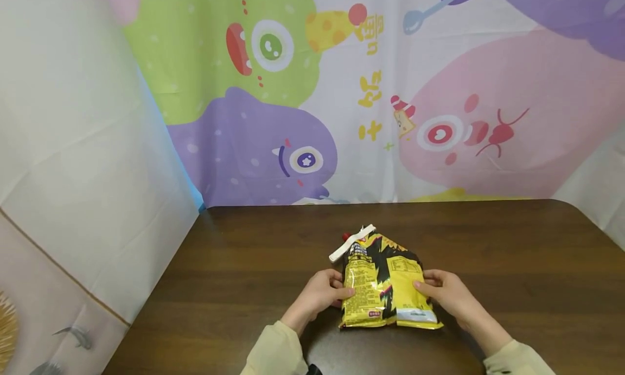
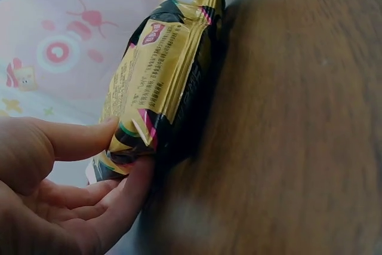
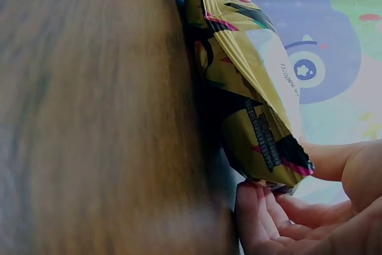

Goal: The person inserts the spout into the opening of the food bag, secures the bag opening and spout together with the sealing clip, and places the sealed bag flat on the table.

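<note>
A yellow and black snack bag (image 1: 381,288) is at the middle of the table, its printed back facing up. Across its folded far end sits a white bag clip (image 1: 352,243), set at a slant. My left hand (image 1: 322,292) pinches the bag's left edge, thumb on top and fingers underneath. On the opposite edge, my right hand (image 1: 446,294) grips the bag in the same way. The left wrist view shows the crimped near seam of the bag (image 2: 158,67) close to the tabletop. From the right wrist, the bag's side (image 3: 250,100) looks plump.
The dark brown wooden table (image 1: 234,255) extends around the bag. Behind it hangs a cloth curtain with cartoon monsters (image 1: 361,163). A pale cloth (image 1: 88,120) stands along the left side. Something small and red (image 1: 346,236) shows beside the clip.
</note>
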A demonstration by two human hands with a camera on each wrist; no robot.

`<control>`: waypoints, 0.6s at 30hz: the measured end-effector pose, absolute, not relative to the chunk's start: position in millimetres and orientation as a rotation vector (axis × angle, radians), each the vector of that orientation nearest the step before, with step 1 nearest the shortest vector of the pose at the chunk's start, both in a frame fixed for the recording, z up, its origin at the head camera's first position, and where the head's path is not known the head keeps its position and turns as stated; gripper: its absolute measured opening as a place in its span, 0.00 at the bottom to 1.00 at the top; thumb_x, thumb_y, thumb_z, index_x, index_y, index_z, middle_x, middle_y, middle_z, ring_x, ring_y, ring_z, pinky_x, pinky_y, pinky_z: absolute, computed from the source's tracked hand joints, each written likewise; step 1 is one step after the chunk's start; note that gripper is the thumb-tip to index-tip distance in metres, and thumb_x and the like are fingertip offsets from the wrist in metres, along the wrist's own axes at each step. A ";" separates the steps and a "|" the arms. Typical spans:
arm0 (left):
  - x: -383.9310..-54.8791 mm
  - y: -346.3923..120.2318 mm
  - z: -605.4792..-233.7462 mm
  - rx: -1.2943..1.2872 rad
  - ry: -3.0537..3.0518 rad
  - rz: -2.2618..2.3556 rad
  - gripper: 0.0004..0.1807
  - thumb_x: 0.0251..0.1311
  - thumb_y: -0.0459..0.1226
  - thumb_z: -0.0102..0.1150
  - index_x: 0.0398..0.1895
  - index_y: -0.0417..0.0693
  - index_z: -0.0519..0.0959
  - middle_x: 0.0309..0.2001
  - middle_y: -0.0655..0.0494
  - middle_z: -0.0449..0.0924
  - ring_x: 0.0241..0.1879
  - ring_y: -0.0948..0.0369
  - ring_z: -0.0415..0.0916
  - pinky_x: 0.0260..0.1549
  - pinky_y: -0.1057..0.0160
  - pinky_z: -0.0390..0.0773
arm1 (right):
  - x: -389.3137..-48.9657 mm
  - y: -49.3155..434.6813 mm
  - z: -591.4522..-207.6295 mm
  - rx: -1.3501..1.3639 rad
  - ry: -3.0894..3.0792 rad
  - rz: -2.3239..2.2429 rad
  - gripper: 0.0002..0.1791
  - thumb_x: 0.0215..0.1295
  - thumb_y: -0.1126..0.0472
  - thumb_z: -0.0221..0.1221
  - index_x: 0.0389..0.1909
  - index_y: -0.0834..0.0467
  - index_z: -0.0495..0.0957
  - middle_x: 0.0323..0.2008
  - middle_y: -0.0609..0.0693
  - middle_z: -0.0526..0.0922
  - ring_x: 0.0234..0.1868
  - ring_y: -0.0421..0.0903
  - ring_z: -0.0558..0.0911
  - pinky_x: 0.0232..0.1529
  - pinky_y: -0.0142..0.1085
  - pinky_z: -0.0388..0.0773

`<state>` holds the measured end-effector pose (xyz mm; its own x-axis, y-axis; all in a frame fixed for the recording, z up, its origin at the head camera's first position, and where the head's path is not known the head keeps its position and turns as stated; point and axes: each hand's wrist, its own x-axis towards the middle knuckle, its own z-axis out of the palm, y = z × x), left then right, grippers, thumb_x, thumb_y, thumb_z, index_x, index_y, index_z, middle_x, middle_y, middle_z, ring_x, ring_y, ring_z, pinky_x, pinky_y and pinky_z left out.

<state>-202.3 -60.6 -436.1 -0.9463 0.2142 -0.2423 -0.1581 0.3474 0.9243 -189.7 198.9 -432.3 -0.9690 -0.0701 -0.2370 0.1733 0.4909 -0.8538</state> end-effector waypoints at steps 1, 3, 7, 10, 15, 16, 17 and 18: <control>-202.1 -60.9 -436.4 0.052 2.292 1.640 0.22 0.49 0.32 0.65 0.46 0.30 0.69 0.32 0.47 0.72 0.25 0.59 0.74 0.26 0.59 0.79 | -189.6 199.0 -432.3 0.088 2.497 -1.469 0.34 0.62 0.53 0.55 0.57 0.77 0.61 0.48 0.68 0.75 0.40 0.47 0.77 0.36 0.38 0.75; -202.4 -61.2 -437.7 0.061 2.290 1.664 0.24 0.48 0.31 0.65 0.47 0.30 0.68 0.32 0.47 0.72 0.24 0.59 0.74 0.25 0.59 0.79 | -189.2 199.2 -431.9 0.086 2.493 -1.473 0.34 0.62 0.53 0.55 0.57 0.76 0.60 0.49 0.69 0.73 0.42 0.49 0.77 0.37 0.39 0.75; -203.1 -61.9 -439.7 0.078 2.288 1.694 0.25 0.47 0.30 0.65 0.47 0.29 0.67 0.30 0.47 0.72 0.21 0.60 0.74 0.24 0.60 0.79 | -188.1 199.5 -432.6 0.067 2.485 -1.500 0.33 0.62 0.55 0.56 0.58 0.76 0.59 0.49 0.70 0.72 0.43 0.51 0.77 0.38 0.40 0.76; -203.5 -62.0 -439.8 0.078 2.302 1.679 0.25 0.46 0.29 0.65 0.47 0.29 0.67 0.29 0.47 0.71 0.21 0.60 0.73 0.24 0.61 0.79 | -188.3 199.6 -433.3 0.059 2.479 -1.512 0.33 0.62 0.56 0.56 0.57 0.77 0.60 0.48 0.70 0.73 0.42 0.50 0.77 0.38 0.40 0.76; -204.0 -60.3 -439.4 0.074 2.344 1.620 0.26 0.46 0.31 0.66 0.47 0.31 0.67 0.30 0.48 0.70 0.20 0.60 0.73 0.22 0.62 0.78 | -189.4 201.1 -430.7 0.097 2.474 -1.471 0.32 0.61 0.55 0.57 0.56 0.76 0.61 0.48 0.68 0.73 0.42 0.49 0.77 0.38 0.41 0.76; -204.0 -59.9 -439.6 0.074 2.353 1.608 0.26 0.46 0.32 0.66 0.47 0.32 0.67 0.30 0.48 0.70 0.20 0.60 0.73 0.22 0.62 0.78 | -189.6 201.3 -430.2 0.100 2.472 -1.466 0.32 0.61 0.55 0.56 0.56 0.76 0.61 0.48 0.68 0.73 0.42 0.49 0.77 0.38 0.41 0.76; -203.6 -59.8 -439.5 0.073 2.359 1.601 0.26 0.46 0.32 0.66 0.47 0.32 0.67 0.30 0.48 0.70 0.20 0.60 0.73 0.22 0.62 0.78 | -189.7 201.2 -429.8 0.103 2.467 -1.463 0.32 0.61 0.55 0.56 0.56 0.76 0.61 0.48 0.68 0.73 0.42 0.50 0.77 0.39 0.41 0.76; -203.1 -59.7 -439.4 0.071 2.365 1.595 0.26 0.46 0.32 0.67 0.47 0.32 0.67 0.30 0.48 0.70 0.20 0.60 0.73 0.21 0.62 0.78 | -189.7 201.0 -429.5 0.106 2.464 -1.461 0.32 0.61 0.56 0.56 0.56 0.76 0.61 0.48 0.68 0.73 0.42 0.50 0.77 0.39 0.41 0.77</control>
<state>-203.1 -59.7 -439.4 -0.9575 0.1995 -0.2083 -0.1183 0.3870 0.9145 -189.7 201.0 -429.5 -0.9597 -0.0758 -0.2707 0.2011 0.4878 -0.8495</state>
